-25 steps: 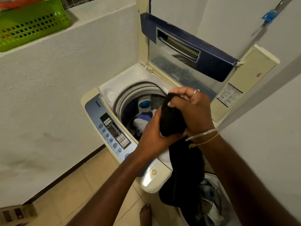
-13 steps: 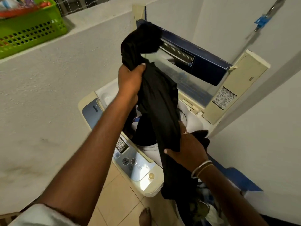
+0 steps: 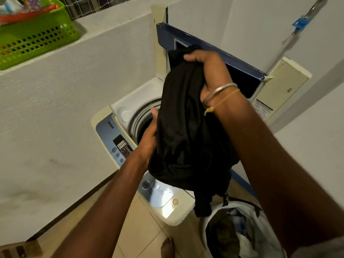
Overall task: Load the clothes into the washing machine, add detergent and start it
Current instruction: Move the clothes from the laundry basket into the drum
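A top-loading washing machine [image 3: 111, 116] stands against the wall with its blue lid [image 3: 240, 60] folded up. A black garment [image 3: 186, 127] hangs bunched over the drum opening [image 3: 138, 120] and hides most of it. My right hand [image 3: 210, 71] grips the garment's top, high in front of the lid. My left hand [image 3: 149, 140] holds its left side, lower, just over the drum's rim. The garment's tail dangles down to a white laundry basket [image 3: 264, 226] of clothes at the machine's right.
The control panel [image 3: 121, 146] with buttons runs along the machine's front edge. A green plastic basket [image 3: 35, 38] sits on the wall ledge at upper left. A bare foot [image 3: 167, 246] rests on the tiled floor. A hose with a blue clip [image 3: 299, 21] hangs at upper right.
My right hand rose from the garment's lower part to its top in front of the lid. My left hand dropped from high up to the drum rim. The garment is bunched lower.
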{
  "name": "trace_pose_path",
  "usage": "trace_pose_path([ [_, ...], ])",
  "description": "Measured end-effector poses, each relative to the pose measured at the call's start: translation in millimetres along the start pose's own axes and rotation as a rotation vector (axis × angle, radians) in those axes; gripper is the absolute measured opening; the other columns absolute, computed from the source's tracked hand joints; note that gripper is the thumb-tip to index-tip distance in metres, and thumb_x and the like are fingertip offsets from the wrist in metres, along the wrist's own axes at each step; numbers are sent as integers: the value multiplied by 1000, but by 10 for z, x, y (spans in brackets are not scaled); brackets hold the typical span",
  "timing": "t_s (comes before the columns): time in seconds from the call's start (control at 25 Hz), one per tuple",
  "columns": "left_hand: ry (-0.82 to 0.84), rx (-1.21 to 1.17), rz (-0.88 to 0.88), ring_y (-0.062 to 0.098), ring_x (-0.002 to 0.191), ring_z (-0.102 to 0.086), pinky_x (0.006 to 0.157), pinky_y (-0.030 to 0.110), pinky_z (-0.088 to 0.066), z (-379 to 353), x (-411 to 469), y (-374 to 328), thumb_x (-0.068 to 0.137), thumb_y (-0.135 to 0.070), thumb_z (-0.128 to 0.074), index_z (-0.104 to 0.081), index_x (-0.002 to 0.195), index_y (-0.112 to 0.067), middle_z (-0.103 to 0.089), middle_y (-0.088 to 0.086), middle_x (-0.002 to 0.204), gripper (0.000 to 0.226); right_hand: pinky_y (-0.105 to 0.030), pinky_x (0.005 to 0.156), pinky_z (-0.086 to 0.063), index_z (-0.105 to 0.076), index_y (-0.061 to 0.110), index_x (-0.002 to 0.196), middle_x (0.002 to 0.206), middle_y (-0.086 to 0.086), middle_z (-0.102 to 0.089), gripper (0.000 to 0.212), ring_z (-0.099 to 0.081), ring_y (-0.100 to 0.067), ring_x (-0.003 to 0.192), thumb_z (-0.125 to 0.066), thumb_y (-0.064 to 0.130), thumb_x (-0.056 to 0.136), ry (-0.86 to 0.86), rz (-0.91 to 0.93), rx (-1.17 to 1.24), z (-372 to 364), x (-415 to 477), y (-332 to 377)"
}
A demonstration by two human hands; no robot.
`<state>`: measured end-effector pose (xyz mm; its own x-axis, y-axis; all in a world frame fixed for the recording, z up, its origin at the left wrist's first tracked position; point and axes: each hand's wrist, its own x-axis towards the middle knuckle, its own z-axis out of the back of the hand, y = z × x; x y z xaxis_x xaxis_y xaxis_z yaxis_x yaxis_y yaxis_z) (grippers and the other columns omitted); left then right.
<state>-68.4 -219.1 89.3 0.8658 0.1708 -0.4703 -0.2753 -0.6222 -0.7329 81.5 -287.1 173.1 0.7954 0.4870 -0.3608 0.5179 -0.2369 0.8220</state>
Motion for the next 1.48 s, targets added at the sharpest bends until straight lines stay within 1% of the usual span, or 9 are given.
trace_pose_path([
  [0.12, -36, 174, -116, 24, 102, -72, 91, 35, -57, -54, 42, -137, 94, -17, -63, -71, 114, -13, -75, 8, 108, 21, -49, 97, -52, -68, 8, 90, 93, -14, -70, 19, -68, -31, 93, -70, 26, 84, 45, 12, -58, -32, 277, -159],
  [0.28, -265, 163, -207, 27, 88, -74, 77, 32, -61, -9, 341, -434, 86, -7, -70, -66, 118, -1, -74, 17, 104, 33, -32, 101, -45, -48, 24, 138, 137, 2, -58, 79, -58, -10, 119, -70, 67, 75, 140, 210, -752, 636, 213, -655],
  [0.4, -337, 180, -121, 23, 90, -68, 87, 32, -57, 138, 498, -672, 91, -26, -66, -64, 117, -6, -70, 13, 105, 32, -28, 106, -42, -21, 31, 152, 147, 8, -42, 109, -47, -7, 129, -85, 53, 67, 396, 73, -925, 1138, -42, -1136],
  [0.48, -342, 199, -34, 19, 84, -62, 76, 26, -54, 253, 578, -681, 95, -30, -61, -63, 110, -9, -66, 12, 103, 26, -23, 100, -45, -39, 18, 144, 132, 5, -53, 91, -55, -10, 118, -88, 32, 70, 379, 52, -1020, 1188, -60, -1363],
  [0.6, -448, 226, 67, 15, 71, -51, 64, 22, -49, 391, 732, -474, 103, -27, -47, -59, 98, -9, -62, 16, 120, 22, -27, 89, -54, -66, 7, 117, 108, -6, -71, 55, -68, -21, 96, -87, 15, 66, 23, 5, -634, 1048, 234, -1342],
  [0.8, -364, 197, 296, 29, 85, -60, 81, 44, -50, 568, 926, 97, 99, -28, -47, -63, 92, -10, -63, 12, 93, 25, -46, 94, -54, -68, 1, 111, 108, -20, -72, 49, -67, -37, 105, -80, 16, 66, -240, -201, 69, 660, 1033, -1028],
  [1.08, -426, 198, 302, 33, 108, -55, 97, 57, -43, 804, 1032, 539, 97, -18, -48, -53, 129, -10, -57, 13, 117, 33, -42, 88, -48, -54, 2, 130, 114, -12, -55, 51, -57, -33, 109, -71, 22, 85, -287, -432, -348, 804, 1058, -1821],
  [1.2, -518, 126, 120, 23, 108, -58, 95, 46, -47, 747, 1138, 642, 96, -14, -48, -57, 125, -13, -60, 5, 112, 30, -44, 87, -50, -54, 7, 134, 116, -12, -61, 54, -61, -32, 113, -69, 28, 86, -323, -455, -319, 1123, 1062, -2006],
  [1.48, -581, 390, -385, 19, 91, -68, 86, 42, -57, 47, 1152, 1064, 93, -17, -54, -63, 104, -19, -69, 1, 95, 14, -39, 86, -60, -62, 15, 118, 99, -9, -74, 30, -73, -22, 90, -66, 22, 90, -325, 54, -379, 1399, 532, -1767],
])
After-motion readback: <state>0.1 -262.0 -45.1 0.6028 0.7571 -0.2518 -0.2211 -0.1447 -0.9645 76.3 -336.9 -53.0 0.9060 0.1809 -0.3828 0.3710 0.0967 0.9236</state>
